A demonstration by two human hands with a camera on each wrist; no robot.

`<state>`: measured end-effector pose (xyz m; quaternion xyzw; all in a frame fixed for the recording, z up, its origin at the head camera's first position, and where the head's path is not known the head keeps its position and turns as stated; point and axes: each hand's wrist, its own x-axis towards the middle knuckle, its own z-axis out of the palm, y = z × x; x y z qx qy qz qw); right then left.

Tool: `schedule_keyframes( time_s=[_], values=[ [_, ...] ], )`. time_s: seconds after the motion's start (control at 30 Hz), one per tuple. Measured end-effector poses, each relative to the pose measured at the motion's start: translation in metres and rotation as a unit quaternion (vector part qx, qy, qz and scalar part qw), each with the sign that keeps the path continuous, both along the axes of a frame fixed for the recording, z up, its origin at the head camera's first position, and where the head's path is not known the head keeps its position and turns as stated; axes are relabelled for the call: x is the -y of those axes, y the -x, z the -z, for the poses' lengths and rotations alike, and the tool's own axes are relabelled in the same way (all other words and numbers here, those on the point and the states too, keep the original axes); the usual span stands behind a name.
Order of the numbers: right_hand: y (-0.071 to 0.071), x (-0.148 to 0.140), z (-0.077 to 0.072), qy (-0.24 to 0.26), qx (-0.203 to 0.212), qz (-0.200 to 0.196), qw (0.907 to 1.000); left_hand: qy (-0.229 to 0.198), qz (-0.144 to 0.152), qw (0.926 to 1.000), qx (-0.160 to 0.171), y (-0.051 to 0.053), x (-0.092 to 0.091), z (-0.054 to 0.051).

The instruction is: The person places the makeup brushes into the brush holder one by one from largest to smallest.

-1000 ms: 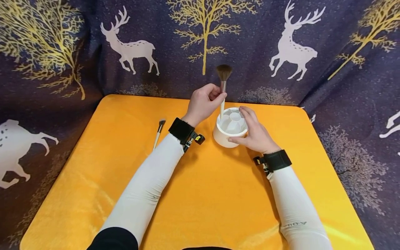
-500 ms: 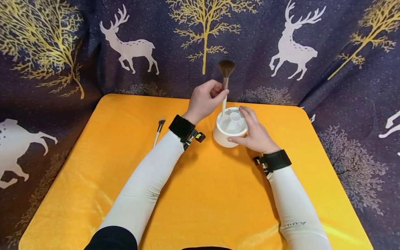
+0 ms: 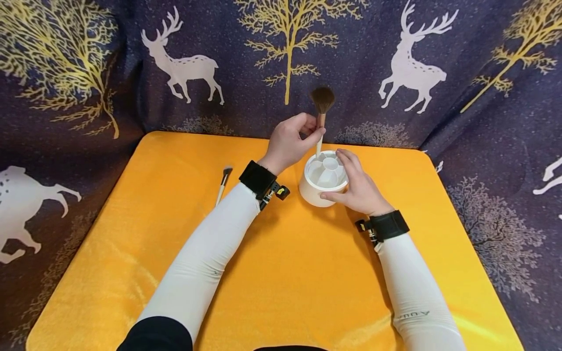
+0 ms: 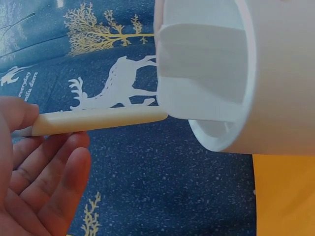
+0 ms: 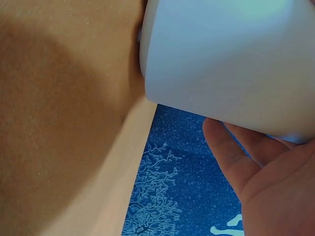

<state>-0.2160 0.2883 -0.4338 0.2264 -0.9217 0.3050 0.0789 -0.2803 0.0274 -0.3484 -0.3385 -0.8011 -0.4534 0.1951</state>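
Note:
My left hand pinches a large makeup brush upright, its dark bristles on top. The handle's lower end is at the far-left rim of a round white holder with several compartments. In the left wrist view, the tip of the pale handle is beside the holder's inner divider; whether it is inside a compartment, I cannot tell. My right hand grips the holder's right side, thumb at the front and fingers at the back rim. The right wrist view shows fingers against the white wall.
A smaller brush with a dark head lies on the orange cloth-covered table, left of the holder and beside my left forearm. A dark curtain with deer and trees stands behind the table's far edge.
My left hand and the large brush have moved a little to the right, the handle's end shifting along the holder's far-left rim. My right hand and the holder have stayed in place.

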Motion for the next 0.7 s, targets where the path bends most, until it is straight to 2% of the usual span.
schedule_keyframes(
  time_s=[0.23,0.37,0.47,0.7],
  values=[
    [-0.001,0.0,-0.002,-0.002,0.004,0.002,1.0,0.02,0.002,0.9996,-0.018,0.002,-0.003,0.004],
    [0.0,0.0,-0.002,-0.001,0.004,0.001,1.0,0.028,0.003,0.9995,-0.011,0.002,-0.003,0.005],
    [0.001,0.0,-0.002,0.001,0.003,0.0,1.0,0.034,0.011,0.9993,-0.008,0.001,-0.003,0.007],
    [0.001,-0.001,-0.001,0.0,-0.001,-0.004,1.0,0.077,0.032,0.9959,-0.033,-0.001,-0.006,0.013]
  ],
)
